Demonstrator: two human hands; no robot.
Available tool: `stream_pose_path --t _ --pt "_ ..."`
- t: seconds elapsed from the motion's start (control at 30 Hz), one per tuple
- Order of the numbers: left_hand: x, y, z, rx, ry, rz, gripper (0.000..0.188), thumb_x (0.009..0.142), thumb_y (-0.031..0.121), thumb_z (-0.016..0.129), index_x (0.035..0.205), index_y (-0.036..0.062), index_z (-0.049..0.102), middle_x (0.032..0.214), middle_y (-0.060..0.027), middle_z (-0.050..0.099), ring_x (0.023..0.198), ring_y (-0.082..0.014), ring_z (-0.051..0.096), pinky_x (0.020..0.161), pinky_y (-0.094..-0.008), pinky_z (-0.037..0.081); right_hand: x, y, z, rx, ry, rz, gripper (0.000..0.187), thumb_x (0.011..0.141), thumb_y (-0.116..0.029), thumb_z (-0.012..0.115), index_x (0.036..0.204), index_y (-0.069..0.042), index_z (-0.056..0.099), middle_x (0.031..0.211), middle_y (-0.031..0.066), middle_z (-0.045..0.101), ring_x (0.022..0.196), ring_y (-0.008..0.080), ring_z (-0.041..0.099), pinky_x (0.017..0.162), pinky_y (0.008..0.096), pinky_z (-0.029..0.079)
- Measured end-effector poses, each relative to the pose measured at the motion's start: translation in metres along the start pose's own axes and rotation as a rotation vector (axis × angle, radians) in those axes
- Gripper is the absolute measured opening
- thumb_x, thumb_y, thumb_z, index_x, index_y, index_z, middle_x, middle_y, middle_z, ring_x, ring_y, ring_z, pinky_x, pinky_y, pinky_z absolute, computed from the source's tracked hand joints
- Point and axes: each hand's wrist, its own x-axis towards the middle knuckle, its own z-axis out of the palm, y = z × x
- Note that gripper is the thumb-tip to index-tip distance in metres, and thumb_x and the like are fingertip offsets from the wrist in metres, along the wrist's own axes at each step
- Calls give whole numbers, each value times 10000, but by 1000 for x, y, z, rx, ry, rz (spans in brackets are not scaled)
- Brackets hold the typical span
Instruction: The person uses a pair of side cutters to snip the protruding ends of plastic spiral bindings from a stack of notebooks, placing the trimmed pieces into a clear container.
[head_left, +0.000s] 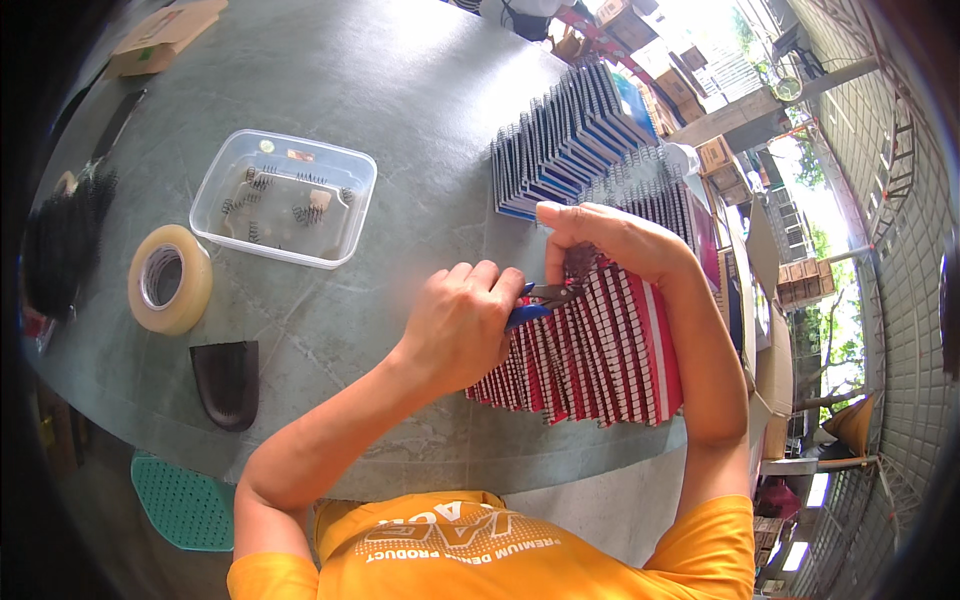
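In the head view, the left hand (462, 325) grips blue pliers (527, 316) by the far end of the red notebooks (595, 350), which sit on the table (420, 130). The right hand (628, 240) curls there too, but whether it grips anything cannot be told. The pliers' tips are near its fingers, so a slip might pinch them.

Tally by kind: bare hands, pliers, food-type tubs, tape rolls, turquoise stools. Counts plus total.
Bare hands, left hand and right hand: 2
Blue-handled metal pliers: 1
Rectangular clear plastic tub: 1
Round pale-yellow tape roll: 1
Turquoise perforated plastic stool: 1
Total: 6
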Motion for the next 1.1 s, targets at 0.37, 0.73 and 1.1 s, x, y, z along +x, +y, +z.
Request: stream_pose_path --t 0.37,0.73,1.1 --pt "0 13 -13 120 231 28 527 641 127 719 1129 44 540 978 -96 557 935 -273 527 822 -402 381 -4 -3 2 183 14 166 739 854 -675 378 665 -6 631 579 30 546 507 82 476 513 221 395" --pt "-10 15 -22 168 255 50 471 678 205 673 1098 19 568 944 -101 576 911 -249 525 768 -371 376 -2 7 -8 -167 -84 -108 214 732 -110 494 771 37 644 706 38 610 610 89 543 581 231 437" --pt "2 22 -16 226 228 -22 532 660 163 723 1148 39 552 1015 -88 553 981 -248 506 841 -395 358 -1 8 -5 351 -69 101 492 890 -445 488 801 9 654 719 55 628 612 97 549 614 213 437"
